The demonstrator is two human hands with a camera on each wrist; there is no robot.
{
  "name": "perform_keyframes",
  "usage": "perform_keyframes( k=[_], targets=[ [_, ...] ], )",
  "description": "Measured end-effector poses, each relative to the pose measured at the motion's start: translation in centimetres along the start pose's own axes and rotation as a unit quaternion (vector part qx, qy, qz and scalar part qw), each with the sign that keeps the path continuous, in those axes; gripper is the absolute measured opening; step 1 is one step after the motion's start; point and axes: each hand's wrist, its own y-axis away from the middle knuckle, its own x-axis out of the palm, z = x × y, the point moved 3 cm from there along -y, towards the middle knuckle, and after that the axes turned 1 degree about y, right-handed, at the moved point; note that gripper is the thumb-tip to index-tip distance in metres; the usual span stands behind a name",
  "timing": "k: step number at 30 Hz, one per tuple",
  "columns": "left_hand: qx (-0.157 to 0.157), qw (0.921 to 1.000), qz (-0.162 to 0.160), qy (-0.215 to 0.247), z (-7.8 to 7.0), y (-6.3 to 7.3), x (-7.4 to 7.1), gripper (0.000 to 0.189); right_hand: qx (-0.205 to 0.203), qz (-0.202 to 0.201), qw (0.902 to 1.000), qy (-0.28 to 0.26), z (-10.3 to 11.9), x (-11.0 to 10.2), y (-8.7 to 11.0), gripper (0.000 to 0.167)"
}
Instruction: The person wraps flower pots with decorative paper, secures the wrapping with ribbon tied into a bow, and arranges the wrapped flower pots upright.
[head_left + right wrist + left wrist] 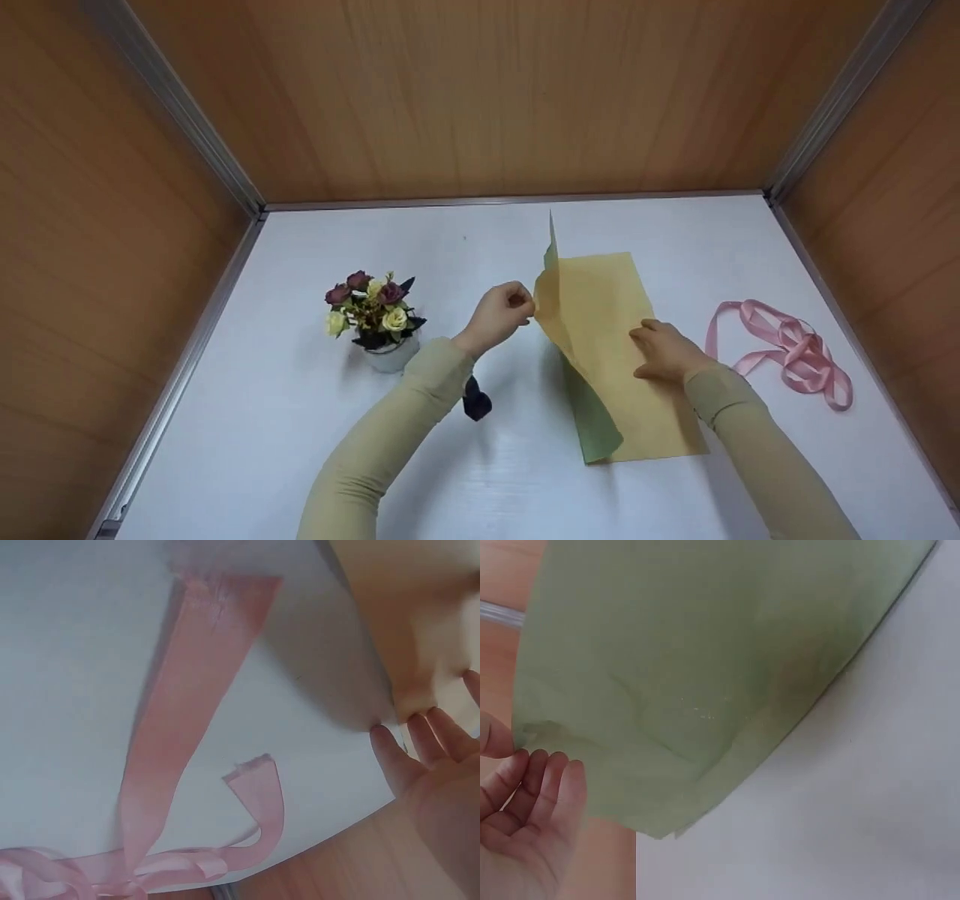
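Observation:
A sheet of wrapping paper [607, 322], yellow on its inner face and green [682, 690] on its outer face, lies with its left part lifted off the table. My left hand [499, 315] pinches the raised left edge between thumb and fingertips, as the left wrist view also shows. On the flat right part rests my right hand [667, 351], fingers spread near the right edge. In the right wrist view the fingertips [381, 733] of that hand touch the paper's border, and the paper [412, 630] bulges a little there.
A small white pot [391, 355] of purple and yellow artificial flowers [371, 304] stands on the left. A dark object [476, 403] lies below my left forearm. Pink ribbon [799, 352] is heaped on the right. Wood panels [517, 97] enclose the white table [225, 420].

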Motion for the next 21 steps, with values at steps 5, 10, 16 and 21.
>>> perform_keyframes(
  k=[5,10,16,21],
  targets=[
    [-0.009,0.9982,-0.038,-0.045,1.3,0.4,-1.8,0.009,-0.001,-0.003,1.0,0.003,-0.1,0.1,-0.1,0.069],
    [-0.007,0.991,-0.068,-0.115,2.4,1.1,-3.2,0.011,0.003,-0.001,1.0,-0.004,-0.1,0.1,0.0,0.07],
    [-0.039,0.9802,-0.111,-0.159,3.6,1.6,-4.4,0.013,0.012,0.007,0.9999,-0.001,-0.2,0.1,0.1,0.07],
    [-0.071,0.9678,-0.113,-0.213,4.7,1.7,-4.7,0.015,0.038,0.031,0.9988,-0.004,-0.4,0.0,0.3,0.074]
  ],
)
